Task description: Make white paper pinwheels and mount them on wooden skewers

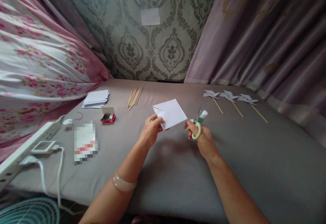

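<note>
White paper point(174, 114) in left hand point(150, 129), pale-green scissors point(199, 128) in right hand point(204, 141), blades point(200, 113) blurry against half-hidden tube point(204, 114)

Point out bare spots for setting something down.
Widest: grey cloth right of the right hand, on the near side of the paper pinwheels. Smaller: between the red box and left hand. Crowded: the left side, with the power strip, cables and paper stack.

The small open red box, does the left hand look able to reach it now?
Probably yes: only flat grey cloth shows between the left hand and the box, though that hand holds square white paper.
</note>
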`<action>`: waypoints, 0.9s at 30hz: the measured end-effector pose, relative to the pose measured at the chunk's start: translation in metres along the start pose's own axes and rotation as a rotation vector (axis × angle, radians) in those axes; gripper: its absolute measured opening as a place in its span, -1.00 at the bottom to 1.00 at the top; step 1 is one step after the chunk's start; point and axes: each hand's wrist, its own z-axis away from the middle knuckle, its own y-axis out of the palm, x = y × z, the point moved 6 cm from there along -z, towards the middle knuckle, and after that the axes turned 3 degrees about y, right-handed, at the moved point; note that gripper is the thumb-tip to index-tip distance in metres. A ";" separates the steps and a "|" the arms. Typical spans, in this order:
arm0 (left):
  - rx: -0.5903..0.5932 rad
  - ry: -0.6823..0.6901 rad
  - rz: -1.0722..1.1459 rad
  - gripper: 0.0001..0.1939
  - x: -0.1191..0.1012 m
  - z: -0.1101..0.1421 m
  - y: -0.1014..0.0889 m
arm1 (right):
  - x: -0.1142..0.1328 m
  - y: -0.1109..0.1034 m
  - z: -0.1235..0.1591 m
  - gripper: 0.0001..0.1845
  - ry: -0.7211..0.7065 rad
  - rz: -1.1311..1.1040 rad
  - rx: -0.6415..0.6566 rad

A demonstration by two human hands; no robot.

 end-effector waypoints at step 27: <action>0.047 -0.052 -0.027 -0.67 0.012 0.003 0.002 | 0.004 0.001 0.003 -0.65 -0.055 -0.046 -0.146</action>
